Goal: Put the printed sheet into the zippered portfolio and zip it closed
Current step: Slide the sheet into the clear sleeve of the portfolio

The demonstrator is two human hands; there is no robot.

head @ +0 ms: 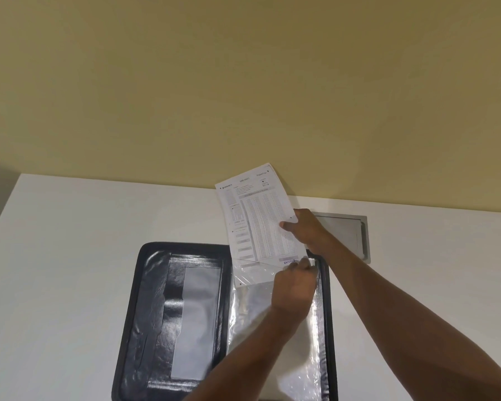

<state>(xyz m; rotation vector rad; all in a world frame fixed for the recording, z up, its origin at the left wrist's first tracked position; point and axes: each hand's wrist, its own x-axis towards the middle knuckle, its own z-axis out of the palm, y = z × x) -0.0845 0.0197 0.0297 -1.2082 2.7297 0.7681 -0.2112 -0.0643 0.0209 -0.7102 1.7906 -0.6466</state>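
Observation:
A black zippered portfolio (pixel 145 299) lies open on the white table, its left half showing glossy pockets, its right half holding clear plastic sleeves (pixel 252 311). The printed sheet (pixel 258 215) stands tilted above the right half, its lower end inside the top of a clear sleeve. My right hand (pixel 307 230) grips the sheet's right edge. My left hand (pixel 294 287) pinches the sleeve's top edge near the sheet's bottom right corner. The portfolio's near edge runs out of view.
The white table (pixel 70 256) meets a yellow wall (pixel 243 82) at the back. A grey metal cable hatch (pixel 347 233) is set into the table just behind my right hand. The table's left edge drops off at far left.

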